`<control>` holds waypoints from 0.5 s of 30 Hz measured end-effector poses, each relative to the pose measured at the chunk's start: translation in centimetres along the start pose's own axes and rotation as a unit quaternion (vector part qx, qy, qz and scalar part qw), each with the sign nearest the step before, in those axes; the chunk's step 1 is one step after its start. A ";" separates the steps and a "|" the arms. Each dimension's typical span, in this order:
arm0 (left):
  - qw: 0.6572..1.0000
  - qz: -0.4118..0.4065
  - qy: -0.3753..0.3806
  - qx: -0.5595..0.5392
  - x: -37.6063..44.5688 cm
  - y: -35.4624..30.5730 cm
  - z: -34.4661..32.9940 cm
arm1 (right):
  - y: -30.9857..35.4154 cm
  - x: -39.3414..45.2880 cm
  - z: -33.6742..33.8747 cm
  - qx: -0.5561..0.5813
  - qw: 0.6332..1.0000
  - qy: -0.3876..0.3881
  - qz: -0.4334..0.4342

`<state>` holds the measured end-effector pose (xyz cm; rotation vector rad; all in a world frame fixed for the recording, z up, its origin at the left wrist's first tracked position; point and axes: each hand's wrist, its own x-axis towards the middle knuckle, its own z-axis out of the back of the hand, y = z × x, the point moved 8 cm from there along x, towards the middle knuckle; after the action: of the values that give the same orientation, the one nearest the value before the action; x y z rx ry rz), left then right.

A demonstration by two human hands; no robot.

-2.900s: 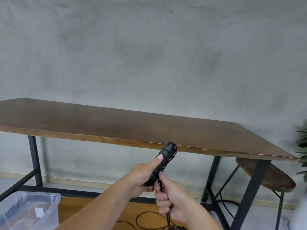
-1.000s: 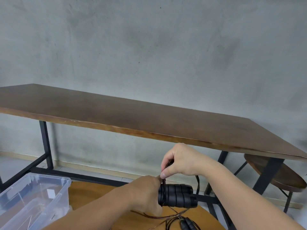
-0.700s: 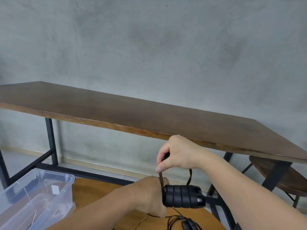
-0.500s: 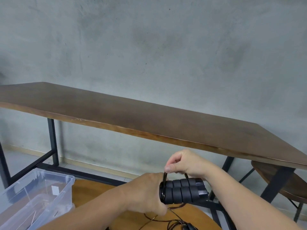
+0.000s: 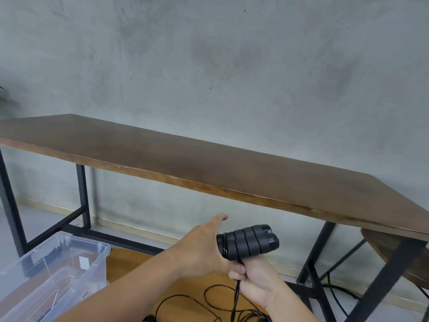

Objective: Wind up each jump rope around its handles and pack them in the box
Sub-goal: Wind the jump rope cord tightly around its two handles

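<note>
A long wooden surface [image 5: 209, 163] spans the wall. A clear box [image 5: 69, 263] sits lower left. The left hand [image 5: 202, 249] grips paired black handles [image 5: 248, 242]; the right hand [image 5: 255, 280] pinches the rope [image 5: 235, 298] beneath them.

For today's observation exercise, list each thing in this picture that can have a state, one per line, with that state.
Left hand: grips the two handles at one end.
Right hand: below the handles, fingers curled round the rope.
Handles: side by side, held level, a few turns of rope round them.
Rope: mostly unwound, lying in loose loops below.
Clear plastic box: open, no lid on.
</note>
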<state>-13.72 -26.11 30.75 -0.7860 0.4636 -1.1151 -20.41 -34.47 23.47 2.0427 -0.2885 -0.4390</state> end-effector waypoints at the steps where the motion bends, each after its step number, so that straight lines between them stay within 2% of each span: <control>1: 1.000 -0.003 -0.011 0.015 0.3 0.1 0.2 | -0.3 -0.1 0.2 -0.014 1.000 -0.018 0.001; 5: 0.997 -0.015 -0.037 0.070 1.5 0.5 0.9 | -0.6 -1.2 -0.2 -0.114 0.992 -0.058 0.004; 8: 0.988 -0.018 -0.029 0.152 1.8 0.7 0.1 | -0.1 -2.0 -0.5 -0.239 0.968 -0.080 0.018; 11: 0.975 -0.014 -0.044 0.216 2.3 1.1 -0.6 | -0.3 -2.8 -0.7 -0.294 0.952 -0.085 0.000; 13: 0.966 -0.005 -0.054 0.254 2.8 1.4 -0.7 | -0.3 -3.1 -0.8 -0.393 0.915 -0.090 -0.003; 15: 0.958 -0.001 -0.053 0.281 3.3 1.4 -1.0 | 0.4 -3.3 -1.1 -0.506 0.858 -0.092 0.009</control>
<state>-12.23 -29.17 29.22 -0.3407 0.0408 -1.1238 -22.95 -32.59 24.94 0.9618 -0.1336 -0.6096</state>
